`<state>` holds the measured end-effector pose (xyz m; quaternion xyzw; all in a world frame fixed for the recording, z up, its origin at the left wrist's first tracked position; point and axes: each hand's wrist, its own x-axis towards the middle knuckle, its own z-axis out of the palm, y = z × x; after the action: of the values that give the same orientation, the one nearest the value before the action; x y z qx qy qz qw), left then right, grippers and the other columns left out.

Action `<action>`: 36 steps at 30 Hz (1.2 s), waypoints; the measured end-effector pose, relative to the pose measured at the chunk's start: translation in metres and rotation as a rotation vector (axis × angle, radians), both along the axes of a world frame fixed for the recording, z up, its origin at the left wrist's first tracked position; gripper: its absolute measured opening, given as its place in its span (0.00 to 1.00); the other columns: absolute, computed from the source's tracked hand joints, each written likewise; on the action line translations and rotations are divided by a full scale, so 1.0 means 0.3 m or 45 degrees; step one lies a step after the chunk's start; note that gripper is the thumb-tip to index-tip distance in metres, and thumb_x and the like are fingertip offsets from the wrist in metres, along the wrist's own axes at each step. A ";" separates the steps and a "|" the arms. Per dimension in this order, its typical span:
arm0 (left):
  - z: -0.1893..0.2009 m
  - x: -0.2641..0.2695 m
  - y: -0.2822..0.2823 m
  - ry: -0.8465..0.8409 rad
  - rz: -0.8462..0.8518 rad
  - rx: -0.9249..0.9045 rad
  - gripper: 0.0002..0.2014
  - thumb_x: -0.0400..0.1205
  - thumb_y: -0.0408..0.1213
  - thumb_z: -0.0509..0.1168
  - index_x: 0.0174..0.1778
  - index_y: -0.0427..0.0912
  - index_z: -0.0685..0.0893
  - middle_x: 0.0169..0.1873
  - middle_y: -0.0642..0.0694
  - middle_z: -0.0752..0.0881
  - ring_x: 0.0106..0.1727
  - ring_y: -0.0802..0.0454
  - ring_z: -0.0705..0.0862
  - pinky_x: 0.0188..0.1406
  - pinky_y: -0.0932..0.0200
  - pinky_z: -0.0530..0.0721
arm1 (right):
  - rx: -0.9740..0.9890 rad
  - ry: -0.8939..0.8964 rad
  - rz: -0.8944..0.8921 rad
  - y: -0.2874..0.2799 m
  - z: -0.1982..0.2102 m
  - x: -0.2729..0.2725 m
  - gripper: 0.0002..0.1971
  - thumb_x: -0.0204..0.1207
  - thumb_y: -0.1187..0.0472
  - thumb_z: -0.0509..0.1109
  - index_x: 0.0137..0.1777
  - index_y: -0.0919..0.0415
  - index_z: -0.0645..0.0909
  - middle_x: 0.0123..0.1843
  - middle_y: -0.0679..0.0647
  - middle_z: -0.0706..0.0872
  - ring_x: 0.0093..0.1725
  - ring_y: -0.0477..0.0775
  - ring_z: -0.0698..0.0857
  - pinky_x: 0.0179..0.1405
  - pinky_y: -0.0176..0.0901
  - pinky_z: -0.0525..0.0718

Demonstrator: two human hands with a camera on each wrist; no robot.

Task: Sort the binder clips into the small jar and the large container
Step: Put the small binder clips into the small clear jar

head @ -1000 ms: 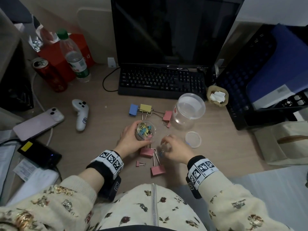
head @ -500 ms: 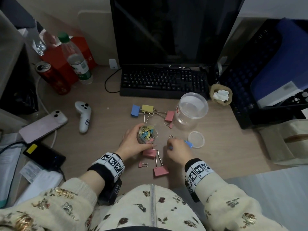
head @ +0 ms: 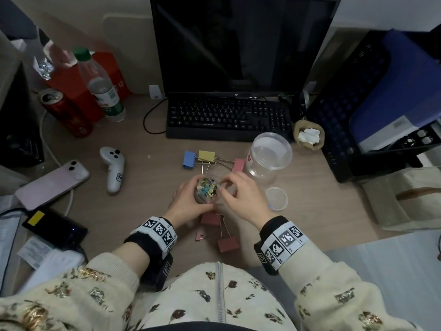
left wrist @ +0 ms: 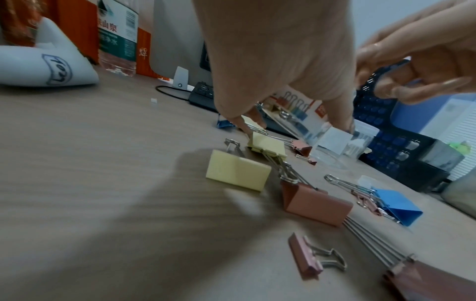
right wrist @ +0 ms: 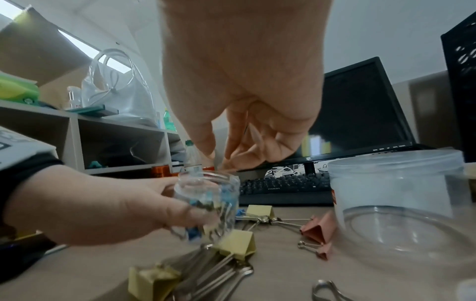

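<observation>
My left hand [head: 185,201] grips the small clear jar [head: 206,190] and holds it up off the desk; it is packed with little coloured binder clips. Just over the jar's mouth hovers my right hand [head: 228,185], its fingertips [right wrist: 226,163] drawn together; whether they pinch anything is hidden. The large clear container [head: 259,172] stands empty to the right. Big clips lie loose on the desk: blue [head: 189,159], yellow [head: 206,156], pink [head: 238,164] and two pink ones [head: 228,244] near me. Beside them sits a small pink clip [head: 199,236].
A clear lid [head: 276,199] lies right of my hands. Behind stand a black keyboard [head: 229,118] and monitor [head: 238,44]. To the left are a white controller [head: 113,168], a phone [head: 52,182], a bottle [head: 102,91] and a red can [head: 66,115]. A black crate [head: 353,111] fills the right.
My right hand has risen from the desk near the blue clip and moved left, over the jar's mouth. The left hand has kept the jar in its grip.
</observation>
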<state>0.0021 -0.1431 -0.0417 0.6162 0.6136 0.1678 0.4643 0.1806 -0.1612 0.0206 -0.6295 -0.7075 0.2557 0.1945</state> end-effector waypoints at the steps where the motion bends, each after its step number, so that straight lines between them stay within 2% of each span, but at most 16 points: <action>1: 0.000 -0.009 0.001 -0.014 0.030 0.015 0.40 0.53 0.66 0.72 0.64 0.69 0.70 0.63 0.51 0.78 0.68 0.49 0.72 0.68 0.43 0.75 | -0.027 -0.010 0.031 -0.002 -0.006 0.005 0.09 0.80 0.52 0.66 0.54 0.54 0.82 0.46 0.45 0.81 0.44 0.47 0.78 0.43 0.46 0.79; 3: -0.001 -0.025 0.000 -0.043 0.066 0.035 0.41 0.52 0.69 0.72 0.64 0.70 0.70 0.63 0.53 0.78 0.68 0.50 0.72 0.67 0.43 0.76 | -0.136 -0.016 0.131 -0.009 -0.024 0.006 0.09 0.80 0.53 0.65 0.57 0.52 0.82 0.44 0.45 0.82 0.43 0.47 0.79 0.43 0.48 0.81; 6: -0.008 -0.046 0.000 -0.066 0.097 0.039 0.41 0.52 0.69 0.73 0.63 0.72 0.68 0.63 0.53 0.78 0.69 0.51 0.72 0.68 0.40 0.76 | -0.219 0.034 0.251 -0.035 -0.050 -0.002 0.14 0.80 0.54 0.65 0.65 0.48 0.76 0.48 0.46 0.85 0.40 0.46 0.80 0.42 0.49 0.83; 8: -0.016 -0.068 0.000 -0.064 0.140 0.060 0.40 0.53 0.70 0.74 0.61 0.75 0.68 0.63 0.55 0.79 0.69 0.51 0.73 0.67 0.39 0.77 | -0.206 0.109 0.291 -0.053 -0.058 -0.016 0.18 0.79 0.55 0.66 0.68 0.47 0.69 0.50 0.44 0.84 0.38 0.47 0.82 0.38 0.43 0.81; 10: -0.022 -0.092 0.002 -0.072 0.202 0.065 0.40 0.52 0.74 0.73 0.60 0.79 0.67 0.63 0.56 0.79 0.68 0.52 0.74 0.68 0.40 0.78 | -0.252 0.149 0.322 -0.066 -0.070 -0.037 0.17 0.79 0.58 0.68 0.65 0.53 0.71 0.46 0.39 0.80 0.37 0.45 0.81 0.35 0.34 0.77; 11: -0.026 -0.103 0.004 -0.079 0.236 0.065 0.40 0.51 0.76 0.73 0.58 0.81 0.67 0.63 0.56 0.79 0.68 0.52 0.76 0.67 0.41 0.78 | -0.287 0.099 0.380 -0.069 -0.083 -0.047 0.14 0.79 0.60 0.68 0.63 0.56 0.73 0.45 0.39 0.78 0.38 0.45 0.79 0.37 0.33 0.76; 14: -0.027 -0.129 0.008 -0.063 0.299 0.058 0.43 0.49 0.77 0.74 0.60 0.78 0.67 0.63 0.57 0.79 0.66 0.53 0.78 0.66 0.42 0.80 | -0.422 -0.223 0.596 -0.079 -0.130 -0.076 0.15 0.77 0.57 0.68 0.62 0.53 0.73 0.59 0.48 0.76 0.52 0.55 0.81 0.48 0.53 0.83; 18: -0.016 -0.146 0.001 -0.028 0.324 0.041 0.49 0.48 0.78 0.73 0.66 0.67 0.68 0.65 0.54 0.78 0.68 0.51 0.76 0.68 0.42 0.79 | -0.411 -0.423 0.775 -0.095 -0.152 -0.116 0.23 0.74 0.53 0.71 0.69 0.52 0.72 0.66 0.50 0.73 0.58 0.56 0.79 0.45 0.48 0.80; 22: -0.023 -0.153 -0.004 -0.035 0.351 0.049 0.48 0.47 0.79 0.72 0.64 0.69 0.68 0.65 0.55 0.78 0.67 0.51 0.77 0.67 0.43 0.80 | -0.328 -0.608 0.963 -0.120 -0.182 -0.168 0.23 0.71 0.57 0.72 0.67 0.57 0.76 0.63 0.58 0.77 0.58 0.64 0.81 0.53 0.54 0.81; 23: -0.024 -0.153 -0.005 -0.032 0.354 0.042 0.47 0.47 0.79 0.72 0.63 0.71 0.68 0.65 0.56 0.78 0.67 0.51 0.77 0.67 0.43 0.80 | -0.338 -0.639 0.980 -0.125 -0.189 -0.176 0.25 0.71 0.59 0.72 0.68 0.58 0.75 0.64 0.59 0.77 0.56 0.66 0.82 0.52 0.56 0.82; 26: -0.028 -0.154 -0.007 -0.031 0.360 0.030 0.47 0.47 0.78 0.73 0.62 0.72 0.67 0.65 0.56 0.78 0.67 0.51 0.77 0.67 0.43 0.80 | -0.361 -0.701 0.940 -0.136 -0.191 -0.189 0.22 0.74 0.68 0.66 0.69 0.63 0.72 0.64 0.63 0.76 0.55 0.69 0.83 0.41 0.55 0.79; 30: -0.042 -0.155 -0.008 -0.031 0.358 0.018 0.48 0.47 0.77 0.75 0.64 0.70 0.68 0.65 0.57 0.78 0.67 0.52 0.78 0.66 0.43 0.80 | -0.378 -0.675 0.871 -0.133 -0.190 -0.179 0.19 0.74 0.71 0.63 0.66 0.66 0.76 0.62 0.64 0.78 0.56 0.69 0.82 0.45 0.57 0.80; 33: -0.045 -0.152 -0.006 -0.037 0.353 0.021 0.48 0.47 0.77 0.75 0.64 0.69 0.69 0.64 0.57 0.79 0.66 0.52 0.78 0.66 0.42 0.81 | -0.407 -0.492 0.747 -0.113 -0.178 -0.157 0.14 0.75 0.69 0.63 0.59 0.65 0.80 0.59 0.63 0.80 0.58 0.65 0.81 0.49 0.52 0.79; 36: -0.041 -0.140 -0.005 -0.034 0.342 0.023 0.46 0.47 0.75 0.76 0.61 0.73 0.67 0.64 0.55 0.78 0.67 0.50 0.77 0.67 0.42 0.79 | -0.376 -0.199 0.440 -0.061 -0.136 -0.122 0.09 0.75 0.66 0.64 0.52 0.61 0.83 0.53 0.58 0.83 0.53 0.60 0.83 0.46 0.46 0.79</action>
<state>-0.0399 -0.1445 -0.0540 0.5303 0.6829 0.2423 0.4401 0.1441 -0.1795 -0.0202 -0.5386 -0.7724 0.3365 -0.0017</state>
